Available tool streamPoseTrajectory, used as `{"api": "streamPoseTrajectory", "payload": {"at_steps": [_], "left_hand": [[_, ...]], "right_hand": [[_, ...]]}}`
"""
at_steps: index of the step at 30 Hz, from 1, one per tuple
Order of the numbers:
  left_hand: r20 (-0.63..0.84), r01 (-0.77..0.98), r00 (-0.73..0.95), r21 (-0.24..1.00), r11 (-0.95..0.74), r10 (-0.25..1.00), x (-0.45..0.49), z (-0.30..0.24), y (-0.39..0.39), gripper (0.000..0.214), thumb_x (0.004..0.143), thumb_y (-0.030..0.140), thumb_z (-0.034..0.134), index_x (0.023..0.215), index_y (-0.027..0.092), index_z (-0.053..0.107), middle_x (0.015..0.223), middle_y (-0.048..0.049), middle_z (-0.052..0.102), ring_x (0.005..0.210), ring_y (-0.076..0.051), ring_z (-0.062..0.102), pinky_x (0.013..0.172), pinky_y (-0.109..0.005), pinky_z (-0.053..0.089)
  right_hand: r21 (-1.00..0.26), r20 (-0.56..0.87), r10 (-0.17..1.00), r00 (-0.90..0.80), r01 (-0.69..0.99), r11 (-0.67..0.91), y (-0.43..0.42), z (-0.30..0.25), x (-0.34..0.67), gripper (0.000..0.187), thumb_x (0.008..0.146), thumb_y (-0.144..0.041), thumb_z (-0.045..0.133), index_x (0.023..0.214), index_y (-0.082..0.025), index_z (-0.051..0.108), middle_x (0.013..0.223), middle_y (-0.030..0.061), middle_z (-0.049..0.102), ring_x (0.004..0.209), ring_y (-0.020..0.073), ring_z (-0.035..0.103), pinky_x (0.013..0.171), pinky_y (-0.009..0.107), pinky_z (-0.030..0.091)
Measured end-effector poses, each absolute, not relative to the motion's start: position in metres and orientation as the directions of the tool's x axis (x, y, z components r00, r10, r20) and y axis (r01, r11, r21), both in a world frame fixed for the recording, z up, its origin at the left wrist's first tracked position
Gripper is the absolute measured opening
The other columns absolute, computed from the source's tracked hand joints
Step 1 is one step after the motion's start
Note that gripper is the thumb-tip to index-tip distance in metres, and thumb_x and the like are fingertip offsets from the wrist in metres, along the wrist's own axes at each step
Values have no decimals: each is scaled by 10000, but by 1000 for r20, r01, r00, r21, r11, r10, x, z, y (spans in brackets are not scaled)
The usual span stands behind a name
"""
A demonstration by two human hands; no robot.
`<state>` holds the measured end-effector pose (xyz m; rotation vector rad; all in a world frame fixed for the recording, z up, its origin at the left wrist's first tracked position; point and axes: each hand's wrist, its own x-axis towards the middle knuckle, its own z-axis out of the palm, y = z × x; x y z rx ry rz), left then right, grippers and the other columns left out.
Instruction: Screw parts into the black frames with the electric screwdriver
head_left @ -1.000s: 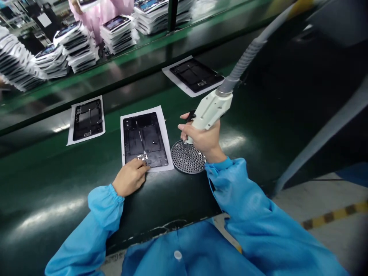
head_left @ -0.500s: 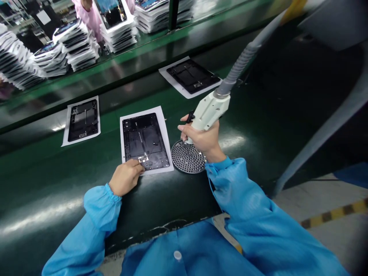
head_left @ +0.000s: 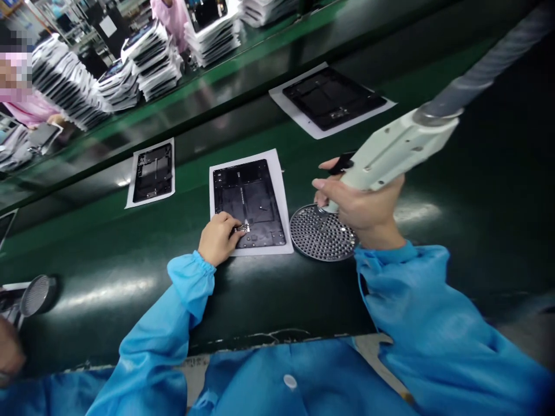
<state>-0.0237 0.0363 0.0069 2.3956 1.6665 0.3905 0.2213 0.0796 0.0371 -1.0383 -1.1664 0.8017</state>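
A black tablet back panel (head_left: 249, 202) lies on a white sheet (head_left: 287, 231) on the green conveyor belt (head_left: 130, 271). My left hand (head_left: 219, 238) rests on the panel's near left corner, fingers curled and pinching a small silvery part (head_left: 241, 229) against it. My right hand (head_left: 362, 205) is wrapped round a white electric screwdriver (head_left: 396, 150) that hangs from a grey hose (head_left: 489, 66). Its tip points down over a round perforated screw tray (head_left: 323, 233) just right of the panel.
Two more panels on white sheets, one (head_left: 151, 171) at left and one (head_left: 332, 98) at the back right, lie on the belt. Stacks of trays (head_left: 143, 63) line the far side, where people in pink coats (head_left: 26, 107) work. A second round tray (head_left: 37, 293) and another person's hand (head_left: 11, 349) are at the left edge.
My view swung left and closer. My left hand slid from the sheet's edge onto the panel's lower corner, over the small part. The screwdriver stays above the screw tray.
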Motion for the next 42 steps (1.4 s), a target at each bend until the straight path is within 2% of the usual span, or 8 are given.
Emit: {"api": "streamPoseTrajectory", "payload": {"at_steps": [2, 7, 14, 21, 26, 34, 38, 42], "left_hand": [[115, 859, 378, 328, -394, 919, -24, 6, 38, 113, 857, 265, 644, 901, 171, 688, 929, -57, 623, 891, -190, 589, 803, -336, 505], [159, 823, 464, 286, -490, 872, -29, 2, 45, 187, 892, 290, 606, 991, 159, 694, 947, -72, 640, 878, -190, 579, 804, -342, 498], [260, 781, 585, 77, -620, 768, -26, 2, 35, 293, 981, 282, 431, 984, 147, 692, 981, -86, 686, 865, -190, 573, 700, -329, 425], [361, 738, 639, -37, -674, 679, -19, -6, 6, 203, 956, 258, 502, 1015, 164, 671, 1039, -76, 706, 970, -208, 595, 765, -354, 418], [335, 738, 633, 11, -675, 698, -23, -11, -1, 259, 948, 304, 510, 1107, 157, 652, 1172, -114, 666, 1138, -261, 567, 905, -421, 441], [259, 793, 534, 175, -583, 805, -15, -13, -10, 336, 938, 348, 492, 1177, 155, 628, 1268, -162, 582, 1310, -320, 448, 1075, -552, 355], [246, 782, 535, 219, -584, 809, -19, -18, -8, 328, 951, 248, 417, 1199, 176, 619, 1238, -153, 571, 1288, -293, 468, 1077, -552, 373], [265, 725, 551, 318, -611, 791, -25, -23, -1, 324, 946, 192, 389, 1128, 170, 656, 1175, -139, 581, 1234, -253, 508, 1064, -495, 413]], "right_hand": [[-942, 330, 914, 237, 26, 334, 79, 38, 222, 152, 675, -205, 752, 758, -241, 629, 496, -24, 542, 425, 168, 533, 454, 351, 478], [-931, 354, 894, 276, 13, 365, 80, 39, 221, 146, 625, -149, 727, 737, -188, 644, 451, -32, 543, 386, 148, 519, 419, 316, 443], [-927, 358, 891, 280, -7, 375, 81, 40, 221, 148, 612, -128, 717, 740, -158, 649, 445, -35, 550, 380, 134, 519, 414, 295, 440], [-915, 376, 879, 293, -36, 403, 80, 40, 222, 149, 605, -92, 716, 726, -146, 650, 447, -33, 542, 370, 130, 520, 393, 284, 430], [-904, 405, 867, 290, -15, 427, 80, 39, 222, 146, 617, -86, 704, 743, -144, 659, 461, -46, 554, 383, 121, 532, 401, 268, 448], [-877, 443, 857, 264, -73, 475, 77, 44, 219, 174, 615, -69, 712, 758, -140, 643, 453, -40, 551, 373, 131, 526, 402, 284, 453], [-896, 408, 896, 176, -112, 430, 64, 52, 208, 198, 654, -105, 707, 827, -147, 621, 465, -43, 556, 375, 130, 525, 415, 292, 465], [-924, 340, 939, 57, -164, 345, 48, 54, 188, 220, 699, -146, 681, 905, -162, 605, 481, -53, 565, 401, 122, 534, 460, 295, 494]]}}
